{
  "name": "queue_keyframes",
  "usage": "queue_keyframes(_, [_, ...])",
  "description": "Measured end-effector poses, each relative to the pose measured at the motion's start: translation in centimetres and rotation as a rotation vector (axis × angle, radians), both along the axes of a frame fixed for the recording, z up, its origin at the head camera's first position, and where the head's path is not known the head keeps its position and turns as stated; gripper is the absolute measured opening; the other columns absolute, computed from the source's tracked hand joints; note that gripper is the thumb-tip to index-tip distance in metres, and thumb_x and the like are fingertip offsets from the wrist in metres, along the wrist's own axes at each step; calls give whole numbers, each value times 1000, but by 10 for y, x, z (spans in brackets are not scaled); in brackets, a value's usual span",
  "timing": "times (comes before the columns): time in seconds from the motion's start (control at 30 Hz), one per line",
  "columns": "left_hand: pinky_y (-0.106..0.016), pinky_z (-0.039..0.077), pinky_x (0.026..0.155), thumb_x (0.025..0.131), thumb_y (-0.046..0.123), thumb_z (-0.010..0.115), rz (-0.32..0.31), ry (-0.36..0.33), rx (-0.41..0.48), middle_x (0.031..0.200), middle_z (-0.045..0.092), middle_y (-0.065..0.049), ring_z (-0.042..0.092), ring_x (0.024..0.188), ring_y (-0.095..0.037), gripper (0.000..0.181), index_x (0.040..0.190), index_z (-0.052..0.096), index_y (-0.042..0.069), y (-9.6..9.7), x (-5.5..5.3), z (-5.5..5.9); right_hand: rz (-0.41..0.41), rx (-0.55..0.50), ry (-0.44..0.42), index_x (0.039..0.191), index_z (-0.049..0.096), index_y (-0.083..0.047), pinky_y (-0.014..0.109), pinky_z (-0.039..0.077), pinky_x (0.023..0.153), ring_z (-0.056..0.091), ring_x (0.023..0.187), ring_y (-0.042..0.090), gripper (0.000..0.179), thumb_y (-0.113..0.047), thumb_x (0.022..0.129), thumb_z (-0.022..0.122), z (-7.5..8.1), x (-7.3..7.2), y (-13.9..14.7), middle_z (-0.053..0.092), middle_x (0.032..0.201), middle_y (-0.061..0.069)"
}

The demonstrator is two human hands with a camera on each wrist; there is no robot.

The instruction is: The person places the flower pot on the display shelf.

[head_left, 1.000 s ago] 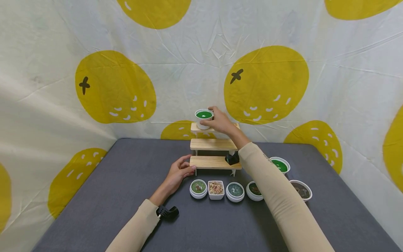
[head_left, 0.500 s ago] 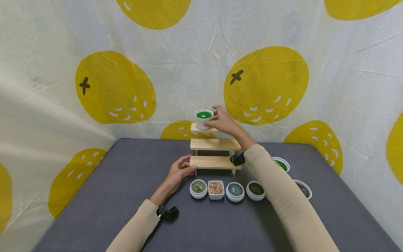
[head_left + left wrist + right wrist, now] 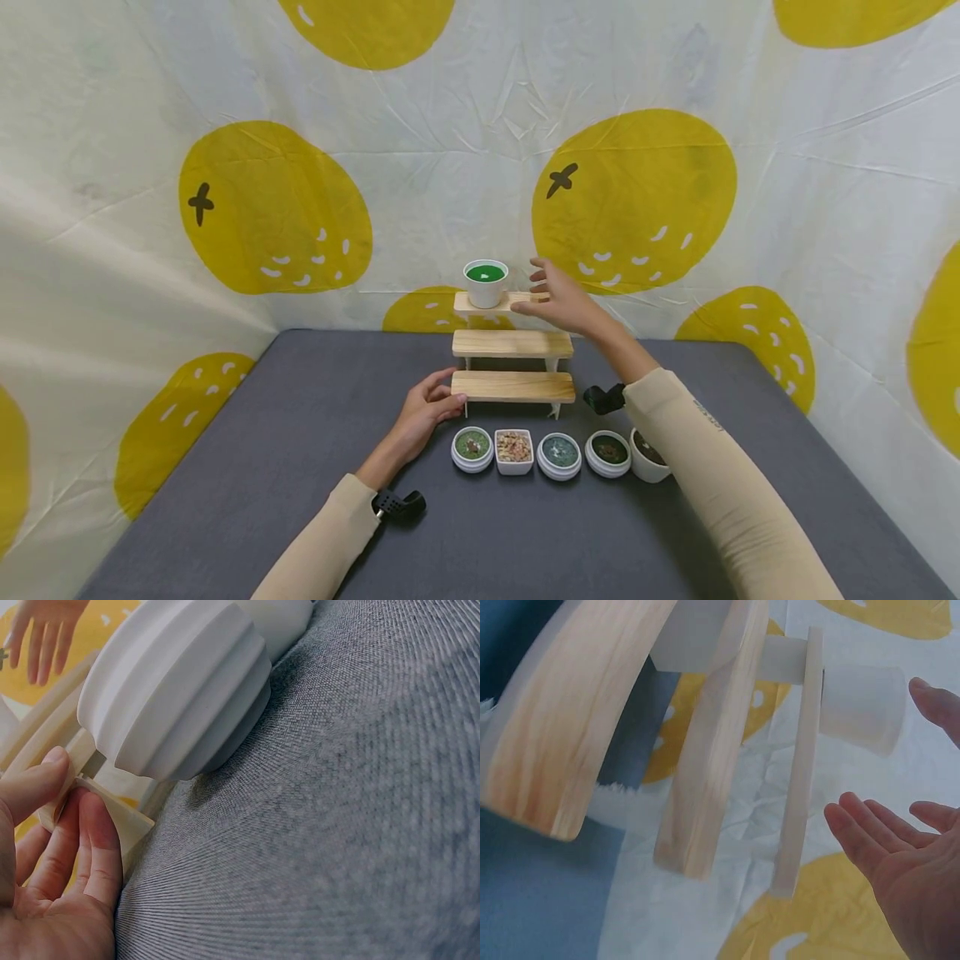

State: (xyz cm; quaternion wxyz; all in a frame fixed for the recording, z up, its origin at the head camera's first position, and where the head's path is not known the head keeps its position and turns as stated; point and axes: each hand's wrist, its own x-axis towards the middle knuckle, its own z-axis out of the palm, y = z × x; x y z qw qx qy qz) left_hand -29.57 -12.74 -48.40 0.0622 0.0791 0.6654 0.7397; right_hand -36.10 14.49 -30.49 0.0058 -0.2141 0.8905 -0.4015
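Observation:
A three-step wooden display stand (image 3: pixel 513 386) stands on the grey cloth. My left hand (image 3: pixel 422 417) pinches the left end of its lowest step; in the left wrist view the thumb lies on one side of the board and the fingers (image 3: pixel 56 859) on the other. On the left part of the top step sits a white cup (image 3: pixel 485 292) with a green surface inside, upright. To its right, my right hand (image 3: pixel 558 300) hangs with fingers spread, apart from the cup. The right wrist view shows the same gap between cup (image 3: pixel 862 709) and hand (image 3: pixel 907 859).
In front of the stand, a row holds a round pot (image 3: pixel 472 450) with green filling, a square dish (image 3: pixel 513 452) of pinkish bits, a blue-grey pot (image 3: pixel 559 457), a dark green pot (image 3: pixel 608 454) and a white bowl (image 3: pixel 649 468) partly behind my right sleeve. A patterned curtain (image 3: pixel 450 192) hangs behind.
My right hand has let go of the cup and moved right, away from it. The cup stays on the top step. My left hand has not moved.

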Motion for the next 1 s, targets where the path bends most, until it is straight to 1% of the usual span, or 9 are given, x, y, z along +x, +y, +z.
queue_keyframes(0.17, [-27,60,84,95,9,74,10,-3,10,94,70,-1,70,91,-13,70,157,42,7,-1,0,0,19,9,14,164,13,-5,57,43,116,44,145,44,96,-31,96,76,0,13,15,37,158,26])
queue_keyframes(0.4, [-27,60,85,96,10,74,3,-10,6,94,70,-1,71,92,-13,69,157,42,7,-1,0,0,33,-4,33,164,14,-7,59,42,117,43,145,44,94,-29,96,75,2,31,36,38,157,25])
queue_keyframes(0.53, [-27,60,85,96,9,74,2,-10,5,95,71,-1,71,93,-14,68,157,43,8,0,1,0,45,7,46,165,15,-11,60,41,117,44,144,43,93,-32,96,75,4,44,48,37,158,23])
queue_keyframes(0.63, [-27,60,85,96,10,74,1,-8,5,95,70,-1,70,94,-14,69,157,43,8,0,1,1,51,14,48,166,13,-11,61,40,117,43,145,43,94,-32,97,74,6,55,56,36,159,24])
queue_keyframes(0.73, [-27,60,85,96,10,74,3,-11,5,96,71,-1,70,94,-14,70,158,42,7,0,1,1,42,26,57,166,11,-9,61,40,117,45,143,45,96,-29,97,74,8,65,64,37,158,25])
queue_keyframes(0.83, [-26,60,84,96,10,74,6,-8,3,96,71,-1,70,93,-13,71,158,40,6,0,1,1,22,48,66,165,12,-7,62,42,115,47,142,47,95,-28,97,75,7,74,73,39,156,26])
queue_keyframes(1.0, [-26,60,83,96,11,75,4,-8,7,95,70,0,70,91,-12,71,158,41,7,0,2,2,0,67,61,164,12,-5,64,43,113,47,140,50,93,-28,98,73,2,88,91,39,155,28])
